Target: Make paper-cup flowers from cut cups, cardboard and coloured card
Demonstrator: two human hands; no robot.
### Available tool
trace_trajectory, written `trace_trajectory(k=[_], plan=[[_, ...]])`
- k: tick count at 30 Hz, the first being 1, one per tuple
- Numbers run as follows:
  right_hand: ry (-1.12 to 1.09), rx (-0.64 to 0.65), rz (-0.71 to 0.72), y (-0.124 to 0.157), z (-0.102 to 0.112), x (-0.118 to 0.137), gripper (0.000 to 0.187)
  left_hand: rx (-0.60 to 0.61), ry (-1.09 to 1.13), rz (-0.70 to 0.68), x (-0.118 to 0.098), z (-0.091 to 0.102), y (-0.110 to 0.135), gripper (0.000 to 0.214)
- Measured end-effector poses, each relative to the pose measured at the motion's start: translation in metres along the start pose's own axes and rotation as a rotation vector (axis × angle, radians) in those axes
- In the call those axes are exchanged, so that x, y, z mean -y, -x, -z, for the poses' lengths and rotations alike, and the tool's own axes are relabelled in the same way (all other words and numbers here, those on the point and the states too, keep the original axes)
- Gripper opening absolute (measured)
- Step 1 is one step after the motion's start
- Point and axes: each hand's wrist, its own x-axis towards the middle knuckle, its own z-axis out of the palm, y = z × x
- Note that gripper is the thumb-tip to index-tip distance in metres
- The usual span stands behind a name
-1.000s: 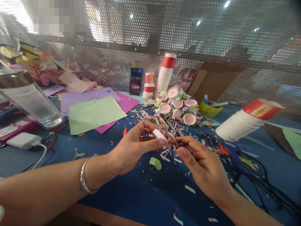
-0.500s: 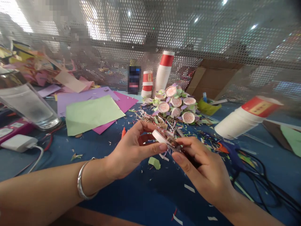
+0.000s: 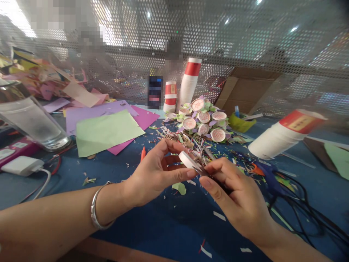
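My left hand (image 3: 152,176) pinches a short white paper cup bottom (image 3: 186,159) between thumb and fingers, tilted above the table. My right hand (image 3: 236,196) is closed round a pair of scissors (image 3: 204,171), its blades at the near right edge of the cup bottom. Most of the scissors' handle is hidden by my fingers. Just beyond my hands lies a heap of paper scraps (image 3: 174,134). Behind it is a pile of cup bottoms (image 3: 204,116) with red line drawings and green and purple paper bits.
Stacked paper cups (image 3: 189,85) stand at the back, and another cup stack (image 3: 278,138) leans at right. A blue glue gun (image 3: 272,178) with a black cord lies right. Coloured paper sheets (image 3: 106,133), a water glass (image 3: 35,123) and a white charger (image 3: 23,165) are left. An orange marker (image 3: 143,153) lies nearby.
The cup bottom has shifted slightly to the right and turned a little in my left hand. The scissor blades have moved slightly against its edge. Both hands keep their hold.
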Motion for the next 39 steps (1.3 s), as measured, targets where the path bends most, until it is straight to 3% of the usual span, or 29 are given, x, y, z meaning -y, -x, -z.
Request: trace_trajectory(k=[5, 32, 36, 39], plan=[[0.069, -0.032, 0.083, -0.0009, 0.0021, 0.0018, 0.018, 0.008, -0.036, 0.008, -0.0014, -0.0009, 0.0009, 0.046], [0.161, -0.052, 0.154, -0.0018, 0.0024, 0.0071, 0.020, -0.018, -0.023, 0.052, 0.0028, -0.0068, 0.0071, 0.048], [0.164, -0.055, 0.169, -0.0012, 0.0016, 0.0051, 0.019, 0.010, -0.041, -0.004, 0.0027, -0.0060, 0.0072, 0.048], [0.166, -0.057, 0.179, -0.0025, 0.0013, 0.0045, 0.019, 0.003, -0.125, -0.122, 0.0037, -0.0037, 0.0056, 0.048]])
